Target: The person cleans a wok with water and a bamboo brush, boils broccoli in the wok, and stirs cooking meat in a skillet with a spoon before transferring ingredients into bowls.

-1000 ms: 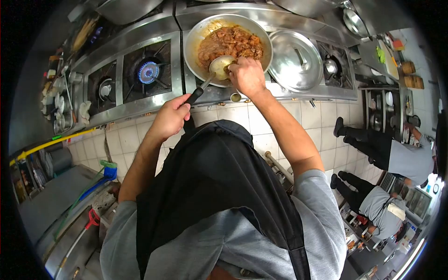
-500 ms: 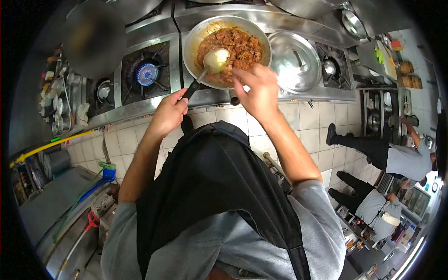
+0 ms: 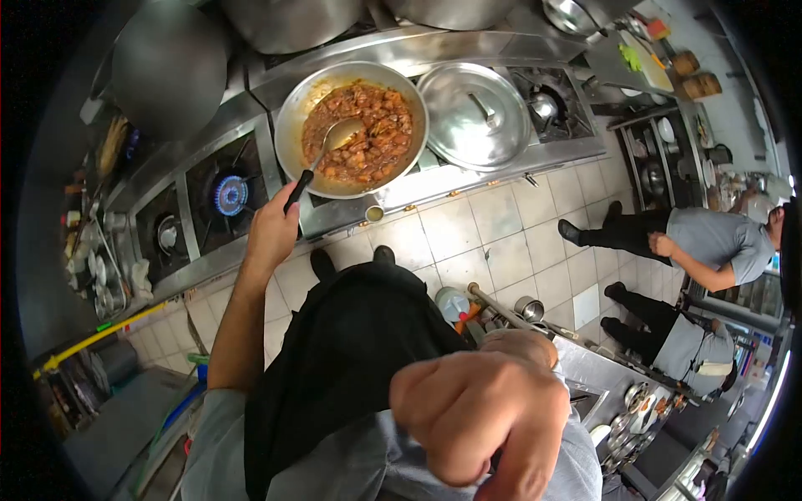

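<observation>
My left hand is closed round the black handle of a large metal serving spoon. The spoon's bowl rests in chunky brown stew inside a wide metal pan. Close to the camera, my right hand is raised before my upper body with its fingers curled. Whatever may be between those fingertips is hidden. Right beside the pan lies a round metal lid with a bar handle.
A lit burner with a blue flame is left of the pan. Large pots stand behind. Two people in grey shirts, one nearer the shelves and one lower, are at right. A steel counter holds several bowls.
My right hand has moved from above the pan up toward the camera. The spoon's bowl has turned and sits in the stew. The view has shifted, showing more counter at right.
</observation>
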A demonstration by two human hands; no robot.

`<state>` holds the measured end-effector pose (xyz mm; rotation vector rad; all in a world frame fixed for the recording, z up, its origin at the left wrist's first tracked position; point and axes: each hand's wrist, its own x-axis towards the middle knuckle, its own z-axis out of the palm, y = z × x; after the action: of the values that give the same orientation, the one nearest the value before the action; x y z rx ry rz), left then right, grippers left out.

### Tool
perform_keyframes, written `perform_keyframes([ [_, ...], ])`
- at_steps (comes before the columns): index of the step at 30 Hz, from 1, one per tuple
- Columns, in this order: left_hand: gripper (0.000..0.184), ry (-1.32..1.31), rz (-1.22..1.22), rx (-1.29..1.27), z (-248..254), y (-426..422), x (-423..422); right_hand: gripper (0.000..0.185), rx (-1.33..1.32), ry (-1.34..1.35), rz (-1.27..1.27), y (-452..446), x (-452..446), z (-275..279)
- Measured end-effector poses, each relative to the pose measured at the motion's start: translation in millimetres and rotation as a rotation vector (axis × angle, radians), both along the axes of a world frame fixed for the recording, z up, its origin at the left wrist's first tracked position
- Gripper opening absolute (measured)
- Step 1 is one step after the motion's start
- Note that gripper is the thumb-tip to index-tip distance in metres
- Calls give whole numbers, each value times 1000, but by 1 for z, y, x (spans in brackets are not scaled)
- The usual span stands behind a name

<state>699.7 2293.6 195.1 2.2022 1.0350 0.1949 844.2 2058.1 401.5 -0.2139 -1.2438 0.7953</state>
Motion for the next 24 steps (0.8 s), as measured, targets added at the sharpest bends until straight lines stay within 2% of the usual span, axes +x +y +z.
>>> perform_keyframes([
  [1,40,19,-1,-23,1,0,6,29,-12,19,0,-1,-5,4],
  [2,40,39,1,-49,0,-1,13,29,17,36,-32,-5,-12,-6],
  [4,40,88,9,-104,-2,-1,24,22,17,70,-67,-12,-9,-22],
  [5,40,49,-36,-50,-13,4,28,16,-6,82,-67,-14,7,-28],
  [7,40,-28,-121,57,-46,12,36,14,-167,129,-315,-19,18,-47],
  [9,40,-14,-143,-10,-62,15,45,17,-390,115,-643,-28,32,-79],
  [10,40,-7,-154,-42,-65,16,48,19,-475,70,-724,-31,45,-97],
  [12,40,16,-166,-86,-59,14,48,21,-659,244,-770,-36,49,-125],
  [14,40,69,-148,-36,-50,6,47,19,-885,237,-815,-44,53,-154],
  [17,39,88,-77,88,-40,-9,50,18,-1002,151,-881,-46,54,-191],
  [24,39,101,-200,18,-43,-14,45,17,-1150,5,-895,-48,48,-218],
])
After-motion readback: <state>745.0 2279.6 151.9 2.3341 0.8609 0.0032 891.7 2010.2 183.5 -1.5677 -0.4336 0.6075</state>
